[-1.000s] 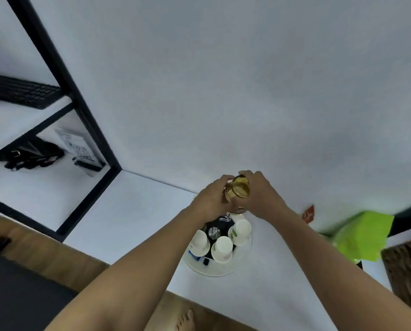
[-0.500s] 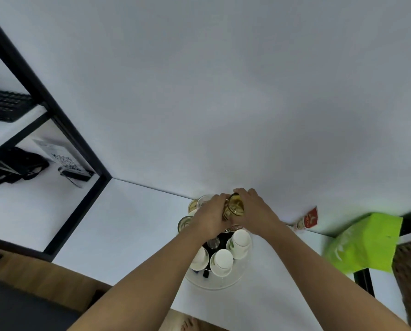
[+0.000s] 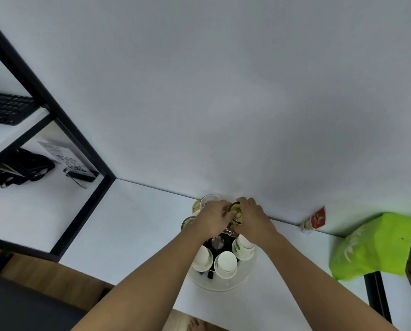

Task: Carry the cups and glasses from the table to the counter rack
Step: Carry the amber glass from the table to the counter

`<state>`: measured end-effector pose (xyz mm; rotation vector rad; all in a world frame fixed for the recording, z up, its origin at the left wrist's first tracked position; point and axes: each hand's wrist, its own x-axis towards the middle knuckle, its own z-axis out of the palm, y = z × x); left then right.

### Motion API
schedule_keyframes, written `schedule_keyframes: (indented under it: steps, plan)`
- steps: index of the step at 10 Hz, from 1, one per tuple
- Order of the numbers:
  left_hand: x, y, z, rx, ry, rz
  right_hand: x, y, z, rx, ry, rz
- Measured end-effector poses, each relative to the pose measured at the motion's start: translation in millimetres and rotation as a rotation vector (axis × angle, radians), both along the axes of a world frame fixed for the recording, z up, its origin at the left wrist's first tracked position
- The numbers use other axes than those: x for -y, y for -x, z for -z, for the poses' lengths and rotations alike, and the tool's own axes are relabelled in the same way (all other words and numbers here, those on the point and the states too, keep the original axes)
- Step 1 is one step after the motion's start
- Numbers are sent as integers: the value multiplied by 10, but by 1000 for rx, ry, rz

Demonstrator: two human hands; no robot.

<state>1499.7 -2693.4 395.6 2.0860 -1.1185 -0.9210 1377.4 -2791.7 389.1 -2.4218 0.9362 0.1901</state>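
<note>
A: Where are the hands?

B: Both are up at the far side of the round rack (image 3: 220, 284), close to the wall. The left hand (image 3: 214, 217) and the right hand (image 3: 252, 217) meet around one amber glass (image 3: 236, 212), and the fingers (image 3: 243, 203) of each hand are curled onto it, one from each side.

A: Is that glass seated on the rack?

B: I cannot tell. The hands cover its lower part. Only its gold rim shows between them, tilted toward the camera.

A: What else is on the rack?

B: Three white paper cups (image 3: 225, 263) sit mouth-down on the near side, touching one another, around a black centre post (image 3: 210, 242). Behind the left hand, two more glasses (image 3: 205, 202) peek out by the wall, and another glass (image 3: 187, 222) shows just beside the left wrist.

A: And the rack itself?

B: It has a clear round base and stands on the white worktop (image 3: 128, 235), right against the wall.

A: Anything else around?

B: A small red and white packet (image 3: 313, 220) leans at the wall to the right, well apart from the rack. Farther right lies a bright green bag (image 3: 374, 249). To the left, a black-framed shelf unit (image 3: 56, 115) carries a keyboard (image 3: 6, 108) above, with a black pouch (image 3: 20, 167) and a card printed with a QR code (image 3: 67, 161) below.
</note>
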Motion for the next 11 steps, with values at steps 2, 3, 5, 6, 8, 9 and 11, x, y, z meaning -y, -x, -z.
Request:
schedule_keyframes:
  steps: [2,3,5,6,8,9,11]
  plan:
    - [62,64,73,165,-80,84,0,15,156,-43,-6,13]
    - [81,83,79,219,-174,139,-26,27,248,-54,-47,41]
    - [109,73,60,249,-220,177,-17,28,327,-10,-143,87]
    - [109,74,64,250,-199,152,4,23,344,-2,-157,93]
    - [103,24,76,219,-150,113,31,9,316,-15,-215,109]
    - [120,1,-10,226,-109,81,89,12,179,-29,-204,116]
    - [313,-132,-470,84,130,-120,285,-38,-333,238,-210,265]
